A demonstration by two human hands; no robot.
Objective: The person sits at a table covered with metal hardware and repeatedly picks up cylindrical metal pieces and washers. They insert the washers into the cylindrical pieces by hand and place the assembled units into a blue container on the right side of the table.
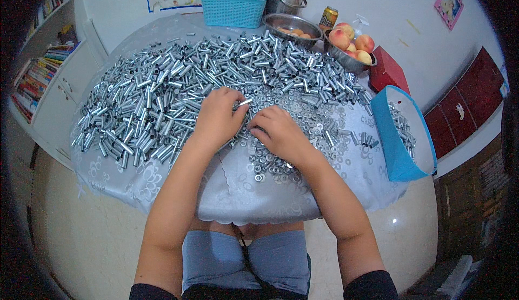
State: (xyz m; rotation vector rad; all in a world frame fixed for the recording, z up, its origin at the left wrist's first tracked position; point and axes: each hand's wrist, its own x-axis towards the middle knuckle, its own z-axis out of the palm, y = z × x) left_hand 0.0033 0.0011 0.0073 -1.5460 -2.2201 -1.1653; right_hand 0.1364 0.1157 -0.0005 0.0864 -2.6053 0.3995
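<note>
Pinched in the left hand (218, 113), a metal tube (246, 102) points toward three o'clock, washers (267, 162) at five; whether the curled right hand (280, 133) grips anything is unclear. Likely light, stiff, slippery, it suits a mid-length pinch.

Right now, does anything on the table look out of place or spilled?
The peaches look out of place: their metal bowl sits right beside loose metal tubes. A thin wavy line, perhaps a loose thread, lies on the tablecloth.

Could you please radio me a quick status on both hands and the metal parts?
Left hand gripping a metal tube. Right hand at the washers, grip unclear. Loose tubes crowding left hand.
</note>
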